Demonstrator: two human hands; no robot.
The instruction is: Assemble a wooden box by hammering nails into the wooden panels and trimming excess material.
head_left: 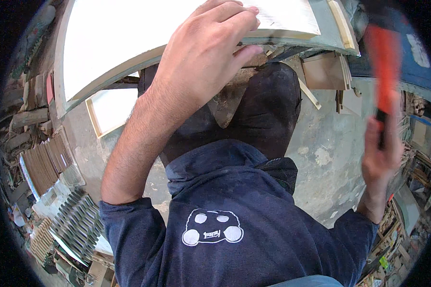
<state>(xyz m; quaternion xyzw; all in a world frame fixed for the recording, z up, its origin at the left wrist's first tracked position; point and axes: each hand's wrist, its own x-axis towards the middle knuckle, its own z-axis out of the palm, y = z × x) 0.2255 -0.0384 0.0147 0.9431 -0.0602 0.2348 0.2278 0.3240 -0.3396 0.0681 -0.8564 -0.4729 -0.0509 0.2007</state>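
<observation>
Small upside-down white lettering (pixel 212 235) inside an emblem (pixel 213 223) on the dark blue shirt (pixel 277 229)

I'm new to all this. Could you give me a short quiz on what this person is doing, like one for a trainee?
1. Which hand has the orange-and-black tool in its grip?
2. Choose: the fingers of the left hand are over
A) the white panel
B) the right forearm
C) the floor
3. True or false: the shirt is bright yellow.

Key:
1. The right hand; the tool looks blurred.
2. A.
3. False; it is dark blue.
</observation>
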